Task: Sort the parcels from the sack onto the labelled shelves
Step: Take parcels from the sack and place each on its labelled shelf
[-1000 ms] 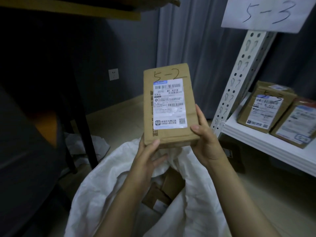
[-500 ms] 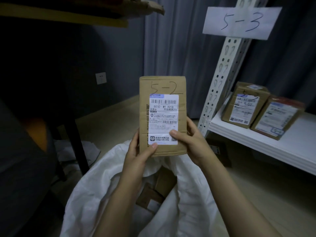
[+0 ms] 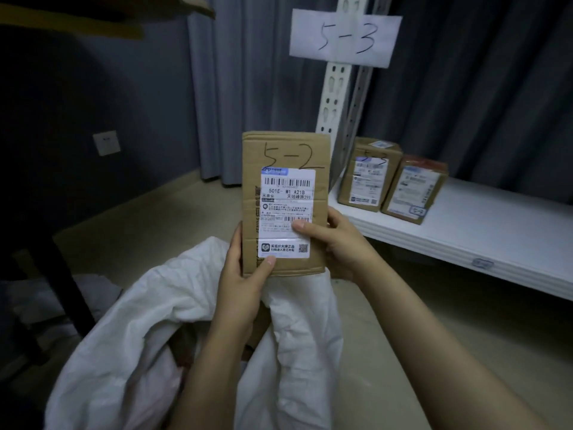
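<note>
Parcel: a flat brown parcel [image 3: 283, 203], hand-marked "5-2" above a white shipping label, is held upright over the mouth of the white sack [image 3: 148, 336], with its labelled face turned to the camera.
Long axis: vertical. The lower end is gripped and the upper end is left free.
Left hand: the left hand [image 3: 245, 274] is wrapped round the parcel's lower left corner, with the thumb laid across the front.
Right hand: the right hand [image 3: 335, 240] is clasped on the parcel's lower right edge, with the thumb pressed on the label.
Shelf: a white shelf [image 3: 465, 231] is seen to the right of the parcel and behind it, so the right hand is the nearer one.
On the shelf: a brown box [image 3: 367, 175] and a red-topped box [image 3: 414, 189] are stood just beside each other.
Sign: a paper sign [image 3: 344, 38] reading "5-3" is fixed above the parcel, to its right.
Coming move: the parcel's mark and the sign do not match, so this shelf is judged not to be the destination. No 5-2 place is shown.
</note>
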